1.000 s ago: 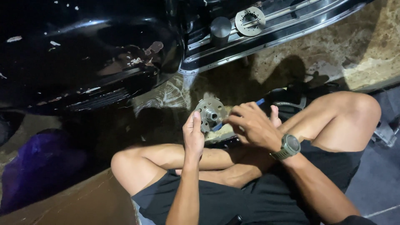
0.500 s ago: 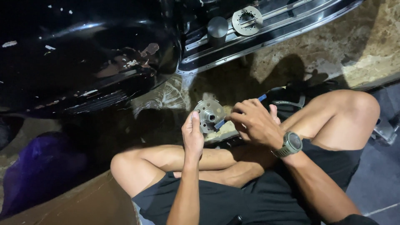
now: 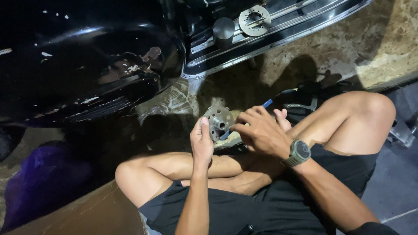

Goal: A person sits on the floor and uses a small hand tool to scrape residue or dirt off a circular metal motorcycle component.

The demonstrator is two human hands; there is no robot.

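I hold the round drilled metal hub (image 3: pixel 218 122) by its rim in my closed left hand (image 3: pixel 201 146) above my crossed legs, judging it rigid, heavy and possibly greasy, while my right hand (image 3: pixel 261 130) pinches a blue-handled tool (image 3: pixel 266 103) at its centre.

A motorcycle repair spot: black bike body (image 3: pixel 87 69), loose metal discs (image 3: pixel 254 20) on its footboard (image 3: pixel 278 37).
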